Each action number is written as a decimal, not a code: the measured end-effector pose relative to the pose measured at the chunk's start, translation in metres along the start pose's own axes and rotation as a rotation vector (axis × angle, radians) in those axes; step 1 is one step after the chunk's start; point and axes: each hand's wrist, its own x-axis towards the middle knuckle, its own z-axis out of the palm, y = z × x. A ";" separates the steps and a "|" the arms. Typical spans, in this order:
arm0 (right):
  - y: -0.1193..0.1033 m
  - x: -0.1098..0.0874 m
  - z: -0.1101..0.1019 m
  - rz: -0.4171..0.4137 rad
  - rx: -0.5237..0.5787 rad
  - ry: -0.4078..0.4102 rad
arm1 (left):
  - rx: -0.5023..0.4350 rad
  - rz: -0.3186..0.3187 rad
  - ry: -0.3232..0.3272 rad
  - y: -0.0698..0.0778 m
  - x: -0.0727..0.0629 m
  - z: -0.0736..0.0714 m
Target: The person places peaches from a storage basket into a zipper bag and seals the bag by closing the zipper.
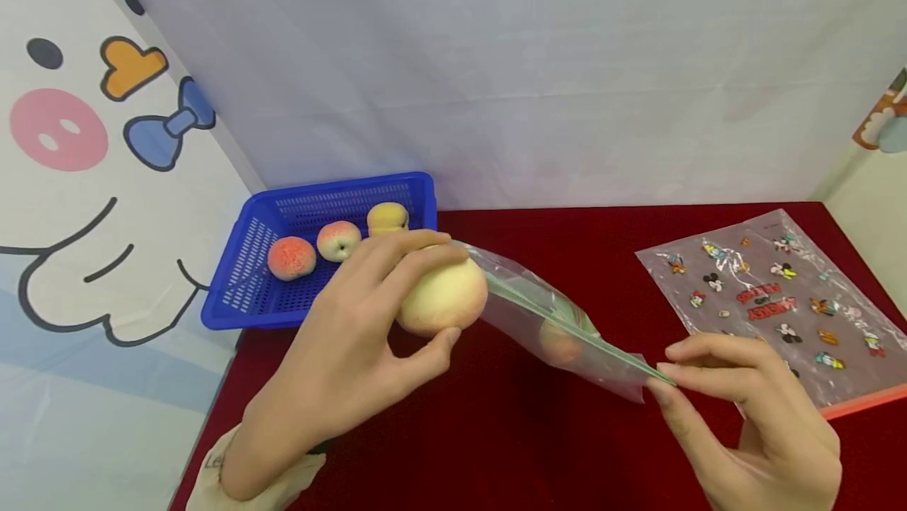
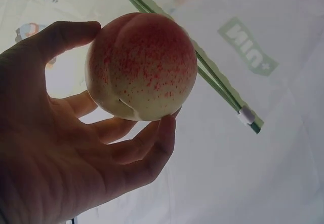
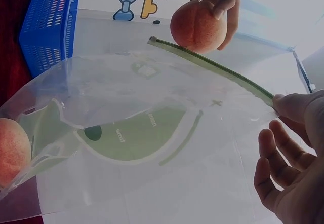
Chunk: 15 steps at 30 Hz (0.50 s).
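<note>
My left hand (image 1: pixel 361 322) grips a peach (image 1: pixel 445 296) between thumb and fingers, right beside the mouth of a clear zip bag (image 1: pixel 524 279). Red speckles cover one side of this peach (image 2: pixel 144 67) in the left wrist view. With thumb and fingertips, my right hand (image 1: pixel 758 409) pinches the end of the bag's green zip strip (image 3: pixel 223 71). The bag hangs from that strip and has a green print on its side. Another peach (image 3: pixel 12 153) lies inside, low in the bag. A white slider (image 2: pixel 246 115) sits near one end of the strip.
At the back left stands a blue plastic basket (image 1: pixel 234 259) with several fruits, among them a red peach (image 1: pixel 291 258) and a yellow fruit (image 1: pixel 387 217). A cartoon-printed clear bag (image 1: pixel 751 314) with an orange edge lies flat on the right of the dark red tabletop (image 1: pixel 538 448).
</note>
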 end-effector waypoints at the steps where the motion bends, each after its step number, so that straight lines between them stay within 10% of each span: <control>1: 0.000 0.000 -0.001 -0.001 0.007 0.006 | -0.009 0.002 -0.014 -0.001 0.000 0.000; 15: 0.003 0.003 0.000 -0.013 0.064 0.040 | -0.119 -0.033 -0.231 -0.006 -0.001 0.003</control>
